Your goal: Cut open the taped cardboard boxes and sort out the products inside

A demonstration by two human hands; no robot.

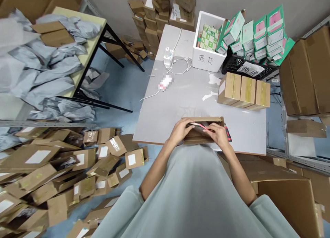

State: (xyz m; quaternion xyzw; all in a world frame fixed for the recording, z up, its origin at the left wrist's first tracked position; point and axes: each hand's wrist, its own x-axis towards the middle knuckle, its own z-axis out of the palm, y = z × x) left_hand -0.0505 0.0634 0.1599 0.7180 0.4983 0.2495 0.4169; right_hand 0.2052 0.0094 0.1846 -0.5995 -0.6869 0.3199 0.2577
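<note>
In front of my body, at the table's near edge, an open cardboard box (pixel 198 140) stands with its opening facing up. My left hand (pixel 180 129) reaches over the box's left side, its fingers pinching a thin, flat dark item with a white and pink-red edge (pixel 201 125). On the other side, my right hand (pixel 217 133) has thumb and fingers closed on the pink-red end of the same item. What it is exactly cannot be made out. A black and red tool (pixel 228 133), like a box cutter, lies just right of the box, partly behind my right hand.
Three taped cartons (pixel 247 92) stand at the table's right. Behind them are a white foam bin (pixel 208 61) and a black crate (pixel 232 64) of green boxes. A power strip (pixel 168 57) trails cables. Opened cartons (pixel 85 190) cover the left floor; grey parcels (pixel 51 66) fill another table.
</note>
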